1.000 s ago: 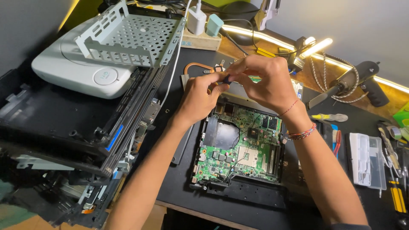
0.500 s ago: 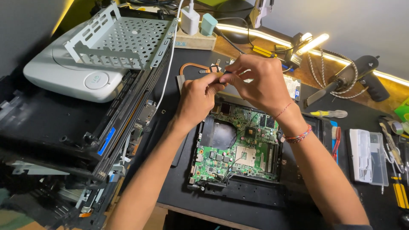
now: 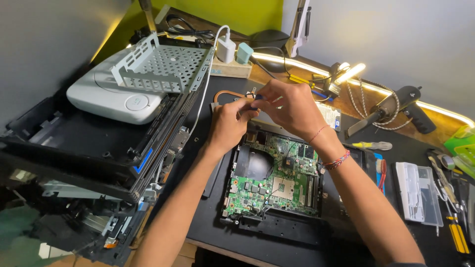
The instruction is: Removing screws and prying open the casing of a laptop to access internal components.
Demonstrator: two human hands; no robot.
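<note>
A green laptop motherboard (image 3: 277, 183) lies in its black base (image 3: 282, 230) on the dark mat. Both of my hands meet above the board's far edge. My right hand (image 3: 289, 109) pinches a small tool with a blue cap (image 3: 258, 97), likely a screwdriver. My left hand (image 3: 228, 124) has its fingers curled right at the tool's lower end, beside a copper heat pipe (image 3: 228, 94). What the left fingers grip is hidden.
A stack of opened black laptop shells (image 3: 89, 153) with a white device (image 3: 111, 101) and a perforated metal cage (image 3: 168, 64) fills the left. At the right lie a yellow-handled screwdriver (image 3: 373, 145), a clear parts box (image 3: 418, 193) and hand tools (image 3: 452, 198). A power strip (image 3: 230, 66) sits behind.
My hands have stayed together at the board's far edge, with only small finger movement. The view has shifted slightly.
</note>
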